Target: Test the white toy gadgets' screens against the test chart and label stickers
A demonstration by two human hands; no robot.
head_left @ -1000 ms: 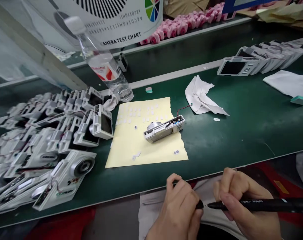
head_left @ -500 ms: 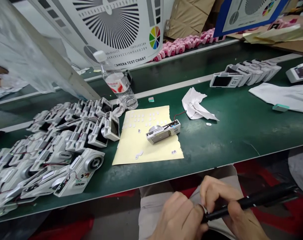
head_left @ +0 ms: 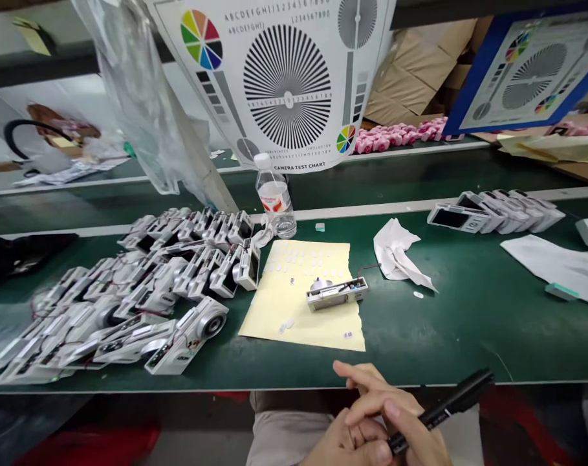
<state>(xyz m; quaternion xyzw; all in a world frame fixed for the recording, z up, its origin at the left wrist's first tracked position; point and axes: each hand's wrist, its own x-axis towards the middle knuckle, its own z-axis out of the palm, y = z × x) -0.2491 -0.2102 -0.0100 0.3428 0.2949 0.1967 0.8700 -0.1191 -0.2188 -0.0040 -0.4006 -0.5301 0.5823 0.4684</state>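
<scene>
black, slim and pale-marked, the pen (head_left: 461, 396) slants by the near edge of the counter (head_left: 420, 343), grasped in the right grip (head_left: 409, 421); the left grip's (head_left: 345, 440) hold i cannot tell.

Blk pen (head_left: 444, 410) w/ sm. wht marking on barrel; in R hand (head_left: 404, 417), tilted, far end pointing up & to R.

The table (head_left: 449, 336) is deep green. The paper sheet (head_left: 269, 317) is pale yellow, dotted with small white stickers (head_left: 289, 323); the camera (head_left: 335, 298) is silver-grey with a dark red wire (head_left: 369, 267). The pen (head_left: 461, 393) is black with white markings. The crumpled tissue (head_left: 394, 249) is plain white. The bottle (head_left: 286, 226) is clear, its label (head_left: 274, 199) white and red. The test chart (head_left: 288, 77) is white with black radiating stripes and rainbow-segmented wheels; the other chart (head_left: 531, 84) has a blue border.
</scene>
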